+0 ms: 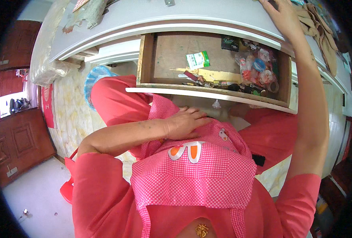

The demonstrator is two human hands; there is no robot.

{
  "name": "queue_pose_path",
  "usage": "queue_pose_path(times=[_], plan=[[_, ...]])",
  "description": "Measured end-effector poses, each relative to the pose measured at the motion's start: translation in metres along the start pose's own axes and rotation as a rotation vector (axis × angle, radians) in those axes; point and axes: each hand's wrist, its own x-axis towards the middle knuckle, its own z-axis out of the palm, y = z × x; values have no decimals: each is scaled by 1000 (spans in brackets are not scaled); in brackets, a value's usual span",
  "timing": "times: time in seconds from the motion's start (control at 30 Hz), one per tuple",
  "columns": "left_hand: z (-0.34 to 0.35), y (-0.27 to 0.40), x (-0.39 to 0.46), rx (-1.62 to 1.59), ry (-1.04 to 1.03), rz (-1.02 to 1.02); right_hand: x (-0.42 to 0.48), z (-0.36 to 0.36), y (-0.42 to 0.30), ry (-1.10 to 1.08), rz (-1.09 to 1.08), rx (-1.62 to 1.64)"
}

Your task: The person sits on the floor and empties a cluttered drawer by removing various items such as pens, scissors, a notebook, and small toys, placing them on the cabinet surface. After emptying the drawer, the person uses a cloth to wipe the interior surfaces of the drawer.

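My left hand [186, 122] rests on the lap of my pink checked apron [205, 175], fingers somewhat apart and holding nothing. My right arm reaches forward over the drawer's right end, and my right hand [280, 15] is at the top edge of the picture over the tabletop, its fingertips partly cut off. A small dark item shows between its fingers; whether it is held cannot be told. Before me a wooden drawer [146, 59] stands pulled out. In it lie green-and-white packets [197, 60], a black box [229, 43], plastic bags [260, 67] and small loose items along the front.
A grey tabletop [152, 13] runs above the drawer, with a grey-green cloth [97, 13] at left and brown cloth [320, 35] at right. A blue plastic-lined bin [95, 73] stands by my left knee. A red plastic chair [68, 180] shows behind my left arm.
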Motion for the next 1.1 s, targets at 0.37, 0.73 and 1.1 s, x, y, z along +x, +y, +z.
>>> queue_pose_path(times=[0.37,0.73,1.1], plan=[[37,-25,-4,-700,-531,-154,-3,0,-1,-1,21,27],[104,-131,50,-1,-80,-738,-3,-9,22,-93,-62,-101],[118,-191,77,38,56,-975,0,-6,20,-245,-128,-201]])
